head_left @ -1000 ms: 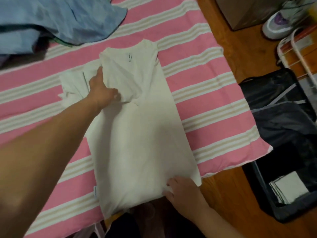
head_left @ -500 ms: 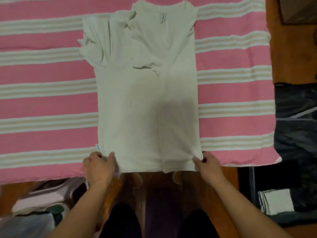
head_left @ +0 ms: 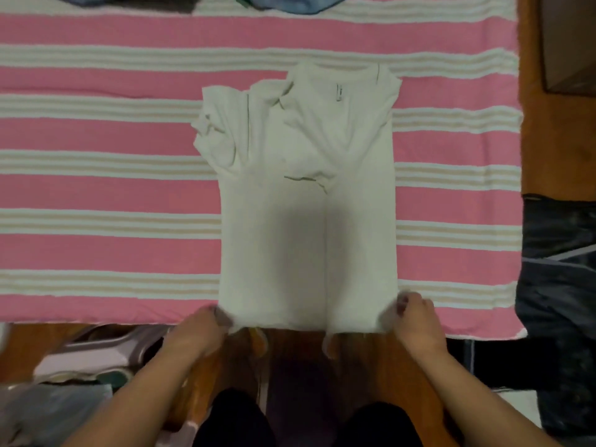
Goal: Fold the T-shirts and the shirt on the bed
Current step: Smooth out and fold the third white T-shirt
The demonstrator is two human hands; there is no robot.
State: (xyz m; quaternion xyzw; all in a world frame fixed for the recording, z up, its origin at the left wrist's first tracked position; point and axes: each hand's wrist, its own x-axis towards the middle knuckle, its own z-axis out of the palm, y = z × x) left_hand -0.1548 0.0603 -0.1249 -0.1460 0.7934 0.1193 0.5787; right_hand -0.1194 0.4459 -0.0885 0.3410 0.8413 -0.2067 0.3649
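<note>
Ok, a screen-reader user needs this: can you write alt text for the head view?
Two hands, the left hand and right hand, grip the bottom corners of a white T-shirt lying lengthwise-folded on a pink striped bedspread. The hem hangs slightly past the bed's near edge; blue clothing shows at the far edge.

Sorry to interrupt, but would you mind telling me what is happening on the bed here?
A person is folding a white T-shirt on the pink striped bedspread. Its sides are already folded inward into a long strip, collar away from them. The left hand and right hand each grip a bottom corner at the bed's near edge. Blue clothing lies at the far edge.
</note>
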